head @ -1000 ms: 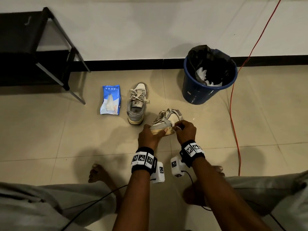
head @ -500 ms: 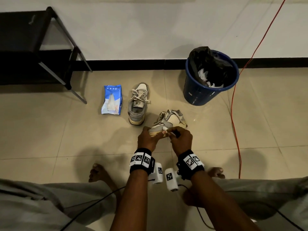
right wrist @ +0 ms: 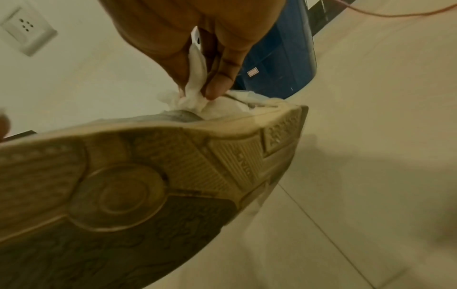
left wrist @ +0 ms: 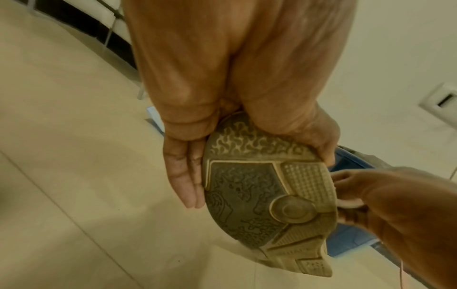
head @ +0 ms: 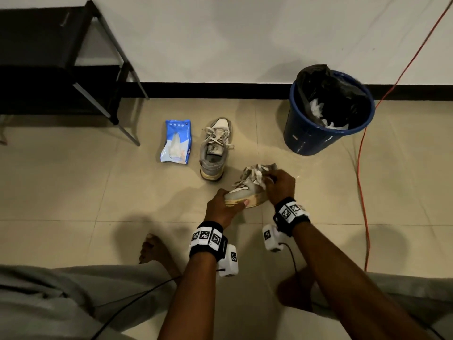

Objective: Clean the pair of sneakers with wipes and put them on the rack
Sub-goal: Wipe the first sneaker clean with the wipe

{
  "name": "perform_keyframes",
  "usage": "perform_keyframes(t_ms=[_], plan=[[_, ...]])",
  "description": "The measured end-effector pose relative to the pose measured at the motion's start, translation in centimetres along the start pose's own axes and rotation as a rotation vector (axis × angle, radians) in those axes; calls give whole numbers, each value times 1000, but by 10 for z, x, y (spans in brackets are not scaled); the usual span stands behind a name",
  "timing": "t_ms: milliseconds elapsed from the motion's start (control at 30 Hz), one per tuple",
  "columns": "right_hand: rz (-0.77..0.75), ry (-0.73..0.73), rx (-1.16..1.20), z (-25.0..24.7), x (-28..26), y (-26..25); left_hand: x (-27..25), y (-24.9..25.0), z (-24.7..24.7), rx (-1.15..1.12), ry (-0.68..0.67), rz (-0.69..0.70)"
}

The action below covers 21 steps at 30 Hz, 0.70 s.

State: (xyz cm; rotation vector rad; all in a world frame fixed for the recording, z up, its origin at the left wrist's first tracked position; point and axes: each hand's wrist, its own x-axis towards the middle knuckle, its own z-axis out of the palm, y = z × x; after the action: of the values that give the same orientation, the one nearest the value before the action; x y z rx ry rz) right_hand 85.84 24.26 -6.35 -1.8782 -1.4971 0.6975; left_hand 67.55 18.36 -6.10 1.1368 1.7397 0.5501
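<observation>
A grey and white sneaker (head: 247, 188) is held above the tiled floor, tipped on its side. My left hand (head: 221, 208) grips its toe end, thumb on one side of the patterned sole (left wrist: 267, 197) and fingers on the other. My right hand (head: 279, 184) pinches a crumpled white wipe (right wrist: 195, 97) and presses it on the shoe's upper near the laces. The second sneaker (head: 215, 149) stands upright on the floor beyond. A blue pack of wipes (head: 176, 144) lies to its left. The black rack (head: 56, 62) stands at the far left against the wall.
A blue bin (head: 328, 114) with a black liner holds used wipes at the back right. An orange cable (head: 362, 182) runs down the floor on the right. My bare feet (head: 157, 251) and grey-clad legs sit at the near edge. A wall socket (right wrist: 27, 29) shows.
My right hand with the wipe has moved from the shoe's toe side up and right to the upper near the laces. The left hand keeps its grip on the toe.
</observation>
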Motion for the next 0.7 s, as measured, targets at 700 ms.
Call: perform_keyframes(t_ms=[700], plan=[[-119,-106,9,9,-26,-3,12,-2,3,-90,25,-34]])
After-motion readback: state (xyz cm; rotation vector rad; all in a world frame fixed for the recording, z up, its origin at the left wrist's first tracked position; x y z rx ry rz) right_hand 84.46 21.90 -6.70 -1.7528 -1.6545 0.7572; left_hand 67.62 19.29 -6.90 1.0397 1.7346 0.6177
